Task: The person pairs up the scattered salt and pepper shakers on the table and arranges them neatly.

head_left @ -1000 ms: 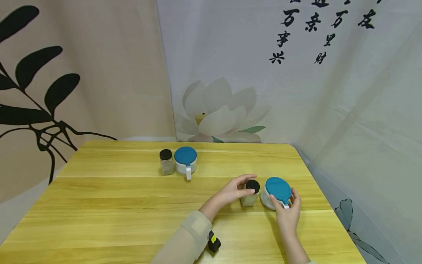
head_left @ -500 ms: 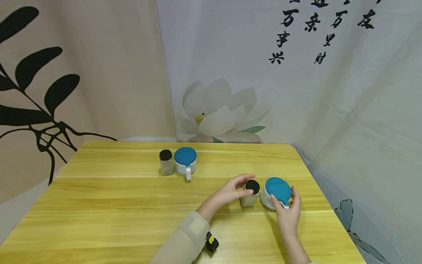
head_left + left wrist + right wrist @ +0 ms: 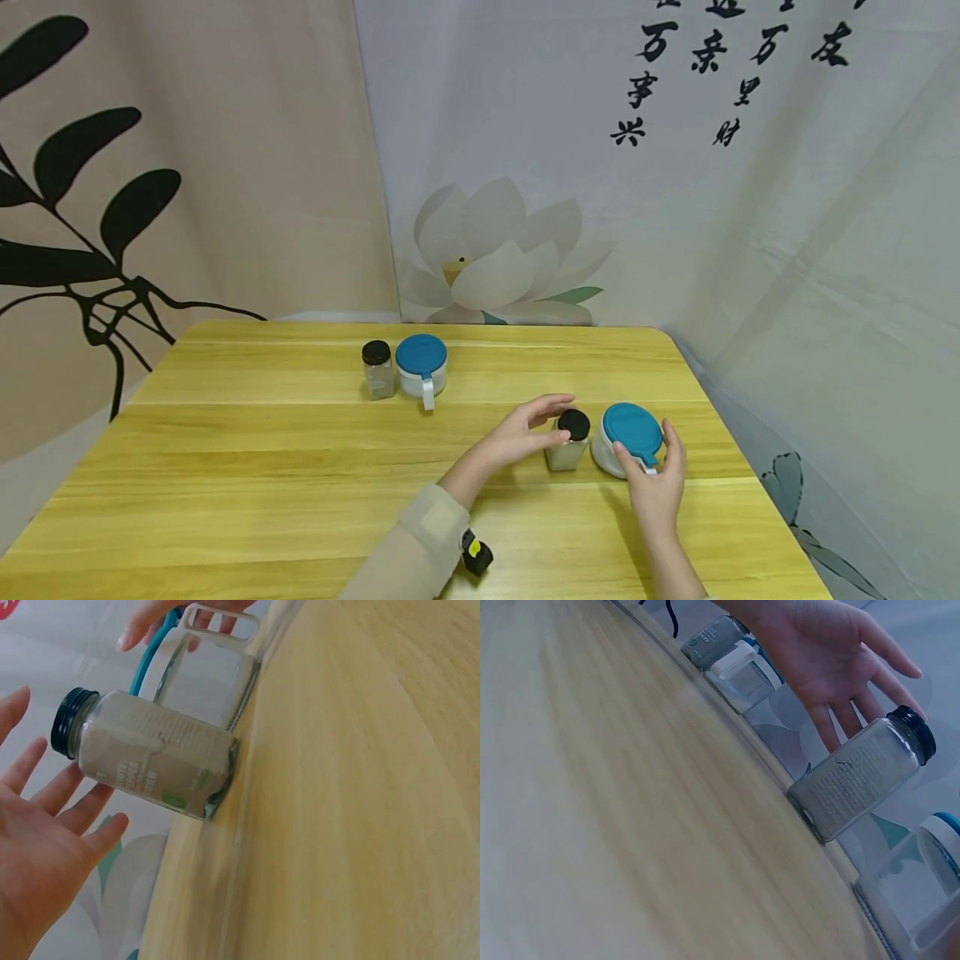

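In the head view, a square spice jar (image 3: 567,455) with a black screw lid stands upright on the table, full of pale powder. My left hand (image 3: 41,825) is just left of it, fingers straight and spread, thumb near the lid. Beside the jar is a clear seasoning pot (image 3: 607,458) with a blue lid and white handle. My right hand (image 3: 655,483) is at this pot's handle side, thumb and fingers loosely parted around it. Through the handle, some right fingers (image 3: 227,624) show in the left wrist view.
At the back of the wooden table (image 3: 247,467), a second black-lidded jar (image 3: 379,379) stands next to another blue-lidded pot (image 3: 422,357). A small black device (image 3: 477,557) is at my left sleeve. A printed curtain (image 3: 510,150) hangs behind the table.
My left hand draws slightly left, its thumb sliding back from the jar's lid. The right fingers lift a little off the pot's side. Jar and pot stay put.
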A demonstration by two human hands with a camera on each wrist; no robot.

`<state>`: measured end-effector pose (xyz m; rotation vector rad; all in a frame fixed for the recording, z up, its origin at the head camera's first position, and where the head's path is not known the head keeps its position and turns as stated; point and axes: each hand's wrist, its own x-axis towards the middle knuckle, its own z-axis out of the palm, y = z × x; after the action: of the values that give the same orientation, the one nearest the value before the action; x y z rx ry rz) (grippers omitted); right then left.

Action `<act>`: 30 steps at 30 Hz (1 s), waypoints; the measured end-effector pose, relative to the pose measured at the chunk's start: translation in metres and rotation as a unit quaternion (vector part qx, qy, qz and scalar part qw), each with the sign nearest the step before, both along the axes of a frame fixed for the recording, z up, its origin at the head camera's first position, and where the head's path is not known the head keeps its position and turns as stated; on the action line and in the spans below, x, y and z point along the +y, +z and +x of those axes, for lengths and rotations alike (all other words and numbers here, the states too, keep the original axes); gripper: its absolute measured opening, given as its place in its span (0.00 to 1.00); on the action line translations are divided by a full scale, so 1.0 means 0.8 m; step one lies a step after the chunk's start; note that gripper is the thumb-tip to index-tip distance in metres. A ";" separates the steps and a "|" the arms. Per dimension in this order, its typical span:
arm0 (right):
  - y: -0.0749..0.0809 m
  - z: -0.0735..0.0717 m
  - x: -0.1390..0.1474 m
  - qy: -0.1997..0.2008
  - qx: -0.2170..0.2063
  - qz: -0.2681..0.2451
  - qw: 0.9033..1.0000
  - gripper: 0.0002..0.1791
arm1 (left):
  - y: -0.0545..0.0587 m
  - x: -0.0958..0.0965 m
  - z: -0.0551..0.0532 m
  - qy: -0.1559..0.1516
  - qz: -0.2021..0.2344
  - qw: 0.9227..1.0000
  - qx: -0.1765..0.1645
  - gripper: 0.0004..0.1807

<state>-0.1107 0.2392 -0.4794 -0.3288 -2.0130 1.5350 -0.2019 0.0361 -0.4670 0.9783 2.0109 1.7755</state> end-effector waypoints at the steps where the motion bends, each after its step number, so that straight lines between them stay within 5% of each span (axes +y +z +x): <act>1: 0.007 0.002 -0.003 0.001 0.001 0.003 1.000 0.44 | 0.003 -0.001 0.001 -0.001 0.002 1.000 -0.002 0.28; 10: 0.022 0.008 -0.011 0.006 0.021 0.030 0.999 0.43 | 0.011 -0.013 0.007 -0.001 -0.010 1.000 0.010 0.30; 21: -0.019 -0.009 0.014 0.002 0.033 0.042 0.999 0.47 | 0.009 -0.032 0.015 0.017 -0.014 0.999 0.036 0.31; 30: -0.012 -0.009 0.008 -0.005 0.065 0.071 0.995 0.46 | 0.052 -0.052 0.039 0.015 -0.007 0.999 0.045 0.31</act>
<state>-0.1175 0.2454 -0.4886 -0.1781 -2.0016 1.3630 -0.1704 -0.0052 -0.4255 1.0463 2.1001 1.7592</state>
